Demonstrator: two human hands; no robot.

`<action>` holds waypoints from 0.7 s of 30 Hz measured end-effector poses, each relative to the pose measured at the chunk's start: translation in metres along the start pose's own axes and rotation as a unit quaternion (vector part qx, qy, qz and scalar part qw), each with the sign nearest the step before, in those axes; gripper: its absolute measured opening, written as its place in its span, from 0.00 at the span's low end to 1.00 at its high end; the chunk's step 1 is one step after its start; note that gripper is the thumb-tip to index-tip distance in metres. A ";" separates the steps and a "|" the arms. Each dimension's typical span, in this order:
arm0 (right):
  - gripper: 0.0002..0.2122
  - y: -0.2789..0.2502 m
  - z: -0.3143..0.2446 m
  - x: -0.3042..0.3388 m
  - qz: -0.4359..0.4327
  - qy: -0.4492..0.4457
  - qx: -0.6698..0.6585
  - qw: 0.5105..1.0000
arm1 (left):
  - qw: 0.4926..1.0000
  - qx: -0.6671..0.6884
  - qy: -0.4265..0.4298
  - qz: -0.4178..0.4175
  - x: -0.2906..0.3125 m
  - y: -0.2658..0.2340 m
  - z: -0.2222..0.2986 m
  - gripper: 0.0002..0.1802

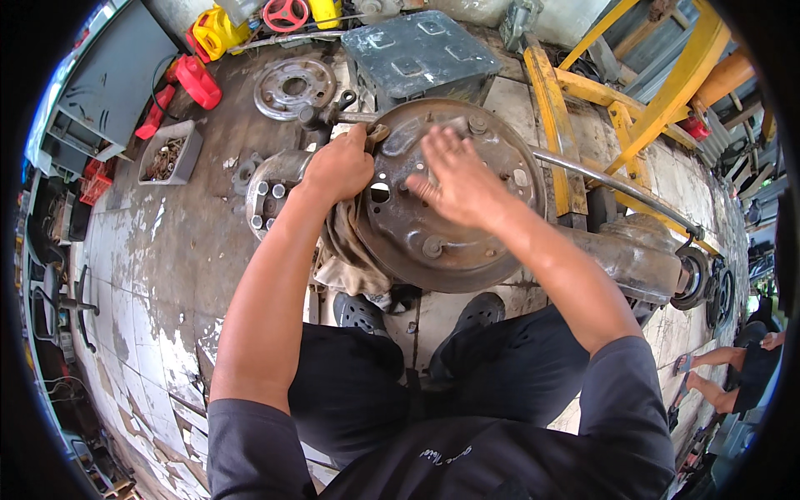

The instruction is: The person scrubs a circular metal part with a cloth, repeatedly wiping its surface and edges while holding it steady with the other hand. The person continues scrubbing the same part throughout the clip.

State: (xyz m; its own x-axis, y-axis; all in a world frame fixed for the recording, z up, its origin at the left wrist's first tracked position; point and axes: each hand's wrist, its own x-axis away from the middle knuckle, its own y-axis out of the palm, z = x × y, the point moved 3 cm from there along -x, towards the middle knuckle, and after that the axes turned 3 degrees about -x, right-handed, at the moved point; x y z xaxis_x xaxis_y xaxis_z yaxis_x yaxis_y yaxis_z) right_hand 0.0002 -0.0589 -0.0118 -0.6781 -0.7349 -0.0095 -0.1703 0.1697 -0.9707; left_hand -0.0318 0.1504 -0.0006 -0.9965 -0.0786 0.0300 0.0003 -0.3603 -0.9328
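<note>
A round, rusty brake backing plate (pixel 400 242) with several holes and raised bosses stands before me, tilted back above my shoes. My left hand (pixel 340 165) is closed at its left rim, gripping a dirty brown rag (pixel 343 229) that hangs down beside the plate. Flat against the upper middle of the plate lies my right hand (pixel 457 179), its fingers stretched out and thumb apart. A small greyish piece (pixel 455 125) shows by the right fingertips; what it is I cannot make out.
Behind the plate sits a dark metal box (pixel 421 54). A steel wheel disc (pixel 294 87) lies at far left, near a grey bin (pixel 170 153). A long metal bar (pixel 617 185) runs rightward past a yellow frame (pixel 557 125). Heavy axle housing (pixel 625 258) lies right. Another person's legs (pixel 717 375) show at lower right.
</note>
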 end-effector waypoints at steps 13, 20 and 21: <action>0.46 0.004 -0.009 0.007 -0.008 -0.024 -0.006 1.000 | 1.000 0.005 0.005 0.006 0.000 0.001 -0.003 0.26; 0.46 -0.001 -0.011 0.007 -0.016 -0.019 -0.023 0.999 | 0.999 0.002 -0.020 -0.045 0.000 -0.004 0.001 0.31; 0.46 -0.005 -0.015 0.007 -0.050 -0.043 -0.027 0.997 | 0.999 0.001 -0.020 -0.043 0.000 -0.003 0.000 0.31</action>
State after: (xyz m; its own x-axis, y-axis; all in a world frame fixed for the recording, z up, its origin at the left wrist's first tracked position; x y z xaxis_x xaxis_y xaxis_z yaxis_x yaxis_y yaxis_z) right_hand -0.0150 -0.0551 -0.0037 -0.5921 -0.8033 0.0641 -0.2742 0.1260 -0.9534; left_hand -0.0321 0.1517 0.0025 -0.9888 -0.0836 0.1238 -0.0847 -0.3686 -0.9257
